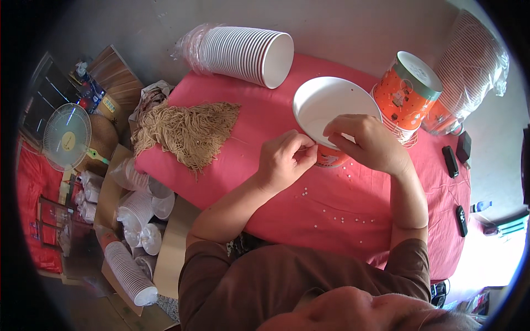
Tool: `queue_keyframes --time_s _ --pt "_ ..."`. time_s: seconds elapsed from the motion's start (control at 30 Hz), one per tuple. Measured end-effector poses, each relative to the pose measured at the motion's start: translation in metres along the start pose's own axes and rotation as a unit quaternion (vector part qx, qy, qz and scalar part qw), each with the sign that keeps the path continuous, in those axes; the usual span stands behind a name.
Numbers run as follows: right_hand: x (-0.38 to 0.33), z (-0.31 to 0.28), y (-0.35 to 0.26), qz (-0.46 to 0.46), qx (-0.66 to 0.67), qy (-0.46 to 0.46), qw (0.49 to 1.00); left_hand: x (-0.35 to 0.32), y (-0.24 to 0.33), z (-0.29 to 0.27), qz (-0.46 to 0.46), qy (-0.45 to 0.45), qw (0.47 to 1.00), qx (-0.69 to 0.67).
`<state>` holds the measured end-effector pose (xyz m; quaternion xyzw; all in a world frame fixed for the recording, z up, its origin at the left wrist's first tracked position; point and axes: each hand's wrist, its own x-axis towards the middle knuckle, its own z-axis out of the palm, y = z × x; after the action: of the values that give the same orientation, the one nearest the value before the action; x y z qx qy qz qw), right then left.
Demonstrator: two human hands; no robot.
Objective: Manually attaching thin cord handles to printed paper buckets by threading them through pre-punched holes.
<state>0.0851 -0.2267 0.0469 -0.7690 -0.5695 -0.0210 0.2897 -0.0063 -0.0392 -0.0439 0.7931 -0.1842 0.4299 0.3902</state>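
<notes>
A paper bucket [337, 105], white inside and orange outside, stands upright on the pink-covered table. At its near left rim my left hand [287, 160] has thumb and forefinger pressed together; whatever is between them is too small to make out. My right hand [372, 144] is over the near right of the bucket, fingers curled and the fingertips dipping inside the rim; what they hold, if anything, is hidden. A small dark hole shows near the far rim. Tan cords [187, 132] lie in a thick bundle to the left.
A stack of white buckets [248, 55] lies behind. Orange buckets [406, 91] stand upside down at right, beside a wrapped stack [469, 66]. Small white bits [342, 220] dot the cloth. Black devices [450, 161] lie near the right edge. A carton of cups [171, 248] and a fan [67, 137] are left.
</notes>
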Motion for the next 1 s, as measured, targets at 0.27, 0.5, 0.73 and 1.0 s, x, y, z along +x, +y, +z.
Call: queue_keyframes --time_s 0.27,0.5,0.73,1.0 --pt "0.021 -0.003 0.009 0.027 0.082 -0.095 0.992 0.0 0.001 0.0 0.006 0.01 1.0 0.012" --pt "0.028 0.001 0.009 0.017 0.072 -0.117 0.99 -0.001 0.002 -0.002 -0.017 -0.004 1.0 0.02" --pt "0.014 -0.007 0.021 0.057 0.011 -0.016 0.998 0.004 0.006 -0.009 -0.056 -0.037 0.998 0.011" --pt "-0.006 -0.055 0.041 0.046 0.303 0.184 0.934 0.0 0.0 -0.011 -0.082 -0.059 0.995 -0.002"
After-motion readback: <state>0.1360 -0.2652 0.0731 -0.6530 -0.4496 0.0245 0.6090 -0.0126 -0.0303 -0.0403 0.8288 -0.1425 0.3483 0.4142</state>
